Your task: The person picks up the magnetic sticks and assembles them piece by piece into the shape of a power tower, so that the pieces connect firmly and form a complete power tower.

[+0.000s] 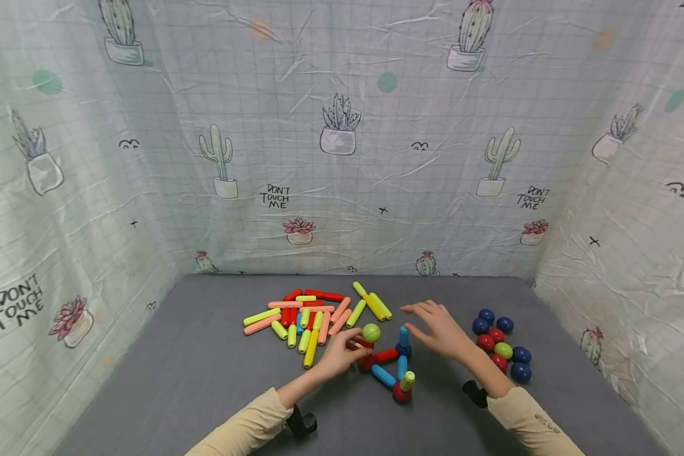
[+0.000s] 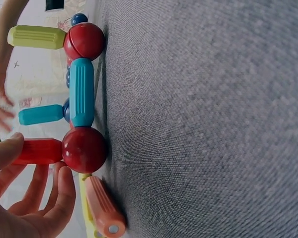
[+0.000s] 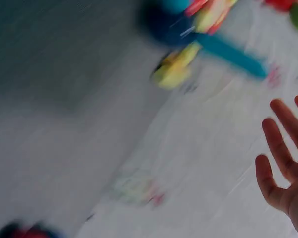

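Observation:
A triangle of magnetic rods and balls lies on the grey table. Its corners are a red ball (image 1: 401, 392), a dark blue ball (image 1: 403, 349) and another red ball (image 2: 84, 149), joined by one red rod (image 1: 385, 356) and two blue rods (image 1: 383, 376). My left hand (image 1: 342, 352) pinches the upright red rod (image 2: 39, 150) between thumb and fingers; a green ball (image 1: 371, 332) tops it. An upright blue rod (image 1: 404, 335) and a yellow-green rod (image 1: 407, 380) stand on the other corners. Beside the blue one, my right hand (image 1: 441, 332) hovers with spread fingers, holding nothing.
Loose rods (image 1: 324, 326) in salmon, red, yellow and green lie heaped behind the left hand. To the right of the right forearm sits a group of blue, red and green balls (image 1: 504, 350). A printed cloth (image 1: 342, 190) hangs around the table.

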Demonstrator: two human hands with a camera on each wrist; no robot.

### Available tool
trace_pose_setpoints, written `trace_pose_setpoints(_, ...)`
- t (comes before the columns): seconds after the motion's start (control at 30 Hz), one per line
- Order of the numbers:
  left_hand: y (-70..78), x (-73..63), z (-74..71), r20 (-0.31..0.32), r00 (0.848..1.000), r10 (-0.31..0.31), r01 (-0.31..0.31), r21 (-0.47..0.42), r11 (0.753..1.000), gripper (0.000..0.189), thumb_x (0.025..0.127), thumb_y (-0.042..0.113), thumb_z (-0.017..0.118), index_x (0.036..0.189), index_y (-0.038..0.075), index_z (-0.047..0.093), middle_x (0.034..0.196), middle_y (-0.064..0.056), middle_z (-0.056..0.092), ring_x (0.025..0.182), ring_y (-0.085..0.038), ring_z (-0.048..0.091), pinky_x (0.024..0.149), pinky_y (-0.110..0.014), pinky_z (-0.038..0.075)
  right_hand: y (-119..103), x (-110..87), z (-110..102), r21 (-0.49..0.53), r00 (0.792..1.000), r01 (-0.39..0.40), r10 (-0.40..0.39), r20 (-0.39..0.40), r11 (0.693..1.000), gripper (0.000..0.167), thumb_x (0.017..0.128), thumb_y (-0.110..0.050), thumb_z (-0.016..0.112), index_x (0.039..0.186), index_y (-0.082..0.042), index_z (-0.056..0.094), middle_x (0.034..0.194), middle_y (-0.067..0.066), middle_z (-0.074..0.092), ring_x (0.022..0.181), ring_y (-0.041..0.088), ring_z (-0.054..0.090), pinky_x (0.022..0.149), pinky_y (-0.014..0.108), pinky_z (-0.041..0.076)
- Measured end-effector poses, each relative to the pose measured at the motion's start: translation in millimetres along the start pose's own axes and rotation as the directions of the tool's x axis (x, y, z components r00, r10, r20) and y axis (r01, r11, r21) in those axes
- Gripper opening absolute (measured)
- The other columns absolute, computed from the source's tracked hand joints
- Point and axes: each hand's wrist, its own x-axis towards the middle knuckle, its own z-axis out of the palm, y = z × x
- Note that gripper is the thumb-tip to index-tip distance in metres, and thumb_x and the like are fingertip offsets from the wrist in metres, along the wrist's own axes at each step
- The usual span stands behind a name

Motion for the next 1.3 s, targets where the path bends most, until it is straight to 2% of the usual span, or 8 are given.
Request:
trace_pose_setpoints(0.1,0.3,0.1,-0.5,-0.016,1.0,0.005,-0.005,0.006,1.0,0.021,0.081,0.0,0.06,0.101,-0.007,0.058,0.096,-0.027,0.062,0.084,-0.04,0.06,0.073,-0.038,0.051,27.4,-16.5,-4.1,-0.127,0.995,-0.097,0.096,-0.007,0.987,0.03,0.076,-0.015,0.068,0.106,-0.014,0.062,0.099,0.003,0.064,0.087,0.019,0.053,0.071,0.039,0.039)
trace_pose_setpoints(0.27,0.2,-0.1,-1.6,-0.016,1.0,-0.009,0.01,0.015,1.0,0.022,0.082,0.001,0.059,0.103,-0.006,0.057,0.097,-0.026,0.061,0.085,-0.039,0.059,0.072,-0.035,0.051,67.0,-46.3,-12.2,-0.31,0.965,-0.229,0.257,0.053,0.923,0.028,0.076,-0.015,0.069,0.103,-0.011,0.062,0.096,0.008,0.061,0.088,0.03,0.052,0.068,0.045,0.037)
trace_pose_setpoints(0.43,-0.6,-1.9,-1.7,-0.008,1.0,-0.018,0.018,0.014,1.0,0.024,0.082,0.0,0.059,0.105,-0.006,0.057,0.097,-0.026,0.061,0.085,-0.04,0.059,0.071,-0.031,0.051,87.4,-68.9,-16.7,-0.393,0.946,-0.251,0.31,0.094,0.885,0.028,0.074,-0.017,0.069,0.1,-0.009,0.062,0.09,0.012,0.059,0.082,0.033,0.05,0.061,0.045,0.034)
trace_pose_setpoints(0.73,-2.9,-2.6,-0.3,0.004,1.0,0.0,0.0,0.019,1.0,0.021,0.082,0.0,0.059,0.102,-0.006,0.057,0.096,-0.025,0.06,0.086,-0.039,0.06,0.076,-0.042,0.05,92.4,-82.1,-17.5,-0.414,0.913,-0.28,0.373,0.164,0.866,0.037,0.071,-0.024,0.072,0.101,-0.007,0.06,0.09,0.014,0.055,0.08,0.033,0.048,0.062,0.048,0.033)
trace_pose_setpoints(0.8,-4.7,-1.7,0.5,0.002,1.0,0.001,-0.002,0.023,1.0,0.02,0.082,0.0,0.059,0.101,-0.006,0.057,0.095,-0.025,0.06,0.085,-0.04,0.06,0.075,-0.041,0.051,92.4,-83.2,-17.3,-0.417,0.907,-0.287,0.384,0.17,0.862,0.037,0.07,-0.025,0.073,0.1,-0.007,0.06,0.09,0.015,0.055,0.081,0.033,0.048,0.063,0.048,0.033)
trace_pose_setpoints(1.03,-34.3,5.0,8.0,-0.02,1.0,-0.005,0.006,0.063,0.998,0.019,0.082,0.007,0.061,0.1,0.002,0.059,0.095,-0.017,0.062,0.084,-0.032,0.062,0.072,-0.028,0.051,92.7,-86.1,-16.9,-0.436,0.887,-0.302,0.417,0.196,0.848,0.037,0.068,-0.03,0.074,0.097,-0.01,0.061,0.091,0.014,0.058,0.083,0.034,0.047,0.065,0.05,0.033)
trace_pose_setpoints(1.13,-38.4,6.0,7.9,-0.018,1.0,-0.004,0.005,0.058,0.998,0.019,0.082,0.01,0.062,0.099,0.003,0.059,0.094,-0.016,0.062,0.083,-0.03,0.062,0.071,-0.022,0.05,93.0,-86.3,-16.7,-0.442,0.888,-0.293,0.413,0.204,0.848,0.039,0.066,-0.03,0.075,0.096,-0.011,0.062,0.089,0.012,0.06,0.084,0.034,0.047,0.065,0.051,0.033)
trace_pose_setpoints(1.3,-38.9,6.0,7.5,-0.017,1.0,0.005,-0.004,0.047,0.999,0.02,0.082,0.011,0.062,0.1,0.003,0.059,0.095,-0.016,0.062,0.083,-0.031,0.062,0.071,-0.021,0.049,94.6,-86.2,-15.4,-0.442,0.891,-0.287,0.406,0.201,0.85,0.035,0.064,-0.026,0.077,0.092,-0.012,0.061,0.088,0.01,0.062,0.082,0.032,0.047,0.065,0.051,0.033)
